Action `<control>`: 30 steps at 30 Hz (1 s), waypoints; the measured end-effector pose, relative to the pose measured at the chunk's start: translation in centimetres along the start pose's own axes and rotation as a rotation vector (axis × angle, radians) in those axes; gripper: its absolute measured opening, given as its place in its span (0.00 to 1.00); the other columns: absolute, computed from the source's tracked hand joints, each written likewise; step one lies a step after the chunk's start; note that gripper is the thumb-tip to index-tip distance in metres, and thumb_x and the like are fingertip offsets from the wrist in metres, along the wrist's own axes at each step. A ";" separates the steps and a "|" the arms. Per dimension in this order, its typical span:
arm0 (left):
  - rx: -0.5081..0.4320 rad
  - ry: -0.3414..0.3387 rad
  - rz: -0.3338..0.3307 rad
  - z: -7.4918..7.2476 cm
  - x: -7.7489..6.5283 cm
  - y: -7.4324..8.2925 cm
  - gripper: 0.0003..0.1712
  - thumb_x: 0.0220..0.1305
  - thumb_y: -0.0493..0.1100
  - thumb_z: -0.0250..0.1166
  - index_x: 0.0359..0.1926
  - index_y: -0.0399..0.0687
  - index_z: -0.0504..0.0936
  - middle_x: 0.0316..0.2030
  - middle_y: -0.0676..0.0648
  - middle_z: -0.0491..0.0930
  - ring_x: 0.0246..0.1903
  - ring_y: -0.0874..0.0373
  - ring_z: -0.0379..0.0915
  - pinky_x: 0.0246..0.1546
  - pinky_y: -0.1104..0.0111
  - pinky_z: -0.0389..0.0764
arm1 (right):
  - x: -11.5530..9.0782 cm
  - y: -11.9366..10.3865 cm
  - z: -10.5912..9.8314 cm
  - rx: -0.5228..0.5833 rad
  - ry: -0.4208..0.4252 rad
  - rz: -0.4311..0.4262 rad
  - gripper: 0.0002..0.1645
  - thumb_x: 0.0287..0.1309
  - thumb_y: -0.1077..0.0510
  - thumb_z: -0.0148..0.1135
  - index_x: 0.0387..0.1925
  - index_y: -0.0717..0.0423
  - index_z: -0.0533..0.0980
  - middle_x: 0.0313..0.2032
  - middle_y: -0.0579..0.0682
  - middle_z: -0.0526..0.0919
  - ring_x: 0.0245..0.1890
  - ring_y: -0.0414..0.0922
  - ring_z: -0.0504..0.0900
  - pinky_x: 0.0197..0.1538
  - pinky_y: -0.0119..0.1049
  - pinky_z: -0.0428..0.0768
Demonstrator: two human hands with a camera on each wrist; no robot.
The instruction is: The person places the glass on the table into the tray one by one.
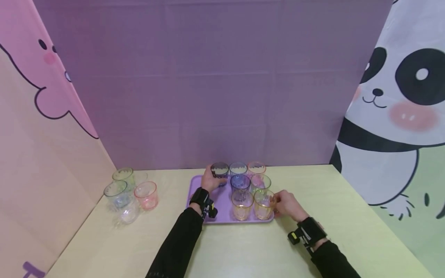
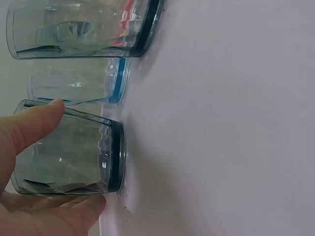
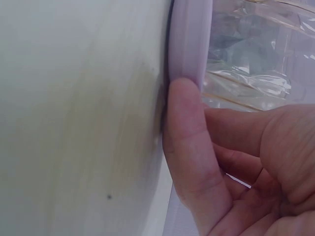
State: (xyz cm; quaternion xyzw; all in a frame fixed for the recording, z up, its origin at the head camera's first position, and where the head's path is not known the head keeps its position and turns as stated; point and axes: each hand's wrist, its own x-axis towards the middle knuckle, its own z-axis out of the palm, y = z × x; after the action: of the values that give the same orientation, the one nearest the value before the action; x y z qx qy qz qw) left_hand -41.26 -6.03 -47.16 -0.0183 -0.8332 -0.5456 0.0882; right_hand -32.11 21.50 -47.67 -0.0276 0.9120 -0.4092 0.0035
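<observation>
While seven tumblers stand on a purple tray, both hands reach in.

Left hand curls round the dark glass at the far-left corner; only its wrist view shows the thumb on the rim. Right hand grips the amber glass near-right, one finger against the tray edge.

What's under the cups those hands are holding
A purple tray lies under them, on the table. The dark cup and orange cup stand on it; what's beneath the tray is hidden.
</observation>
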 end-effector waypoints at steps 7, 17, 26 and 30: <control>-0.004 -0.011 -0.010 -0.2 -0.1 0.1 0.48 0.40 0.39 0.75 0.62 0.37 0.60 0.56 0.35 0.68 0.56 0.40 0.63 0.57 0.54 0.64 | 0.0 -0.1 -0.1 0.020 -0.001 0.013 0.10 0.38 0.77 0.55 0.20 0.62 0.75 0.22 0.53 0.78 0.17 0.45 0.78 0.21 0.36 0.80; 0.016 -0.009 0.037 0.0 -0.1 -0.5 0.49 0.37 0.36 0.76 0.62 0.36 0.61 0.56 0.34 0.69 0.57 0.39 0.62 0.58 0.53 0.62 | -0.1 -0.1 0.0 0.018 0.005 0.018 0.07 0.42 0.75 0.58 0.21 0.62 0.76 0.19 0.52 0.78 0.16 0.45 0.79 0.20 0.36 0.79; 0.015 -0.034 0.014 -0.5 -0.1 -1.2 0.51 0.31 0.26 0.72 0.62 0.38 0.61 0.52 0.34 0.72 0.53 0.40 0.67 0.55 0.53 0.66 | -0.1 0.0 0.2 -0.009 0.008 0.008 0.10 0.40 0.76 0.56 0.21 0.61 0.76 0.19 0.51 0.78 0.15 0.45 0.78 0.20 0.35 0.79; 0.074 -0.020 0.060 -1.1 0.1 -1.2 0.45 0.34 0.26 0.65 0.61 0.36 0.62 0.48 0.32 0.75 0.49 0.41 0.70 0.51 0.55 0.70 | 0.0 0.1 0.1 -0.002 0.012 0.001 0.09 0.40 0.76 0.56 0.20 0.61 0.75 0.20 0.52 0.79 0.15 0.45 0.78 0.20 0.35 0.79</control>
State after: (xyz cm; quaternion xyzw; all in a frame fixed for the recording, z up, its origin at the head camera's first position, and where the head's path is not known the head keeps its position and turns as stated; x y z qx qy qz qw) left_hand -41.33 -7.54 -47.81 -0.0455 -0.8528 -0.5112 0.0967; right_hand -32.08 21.50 -47.85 -0.0246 0.9126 -0.4082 -0.0017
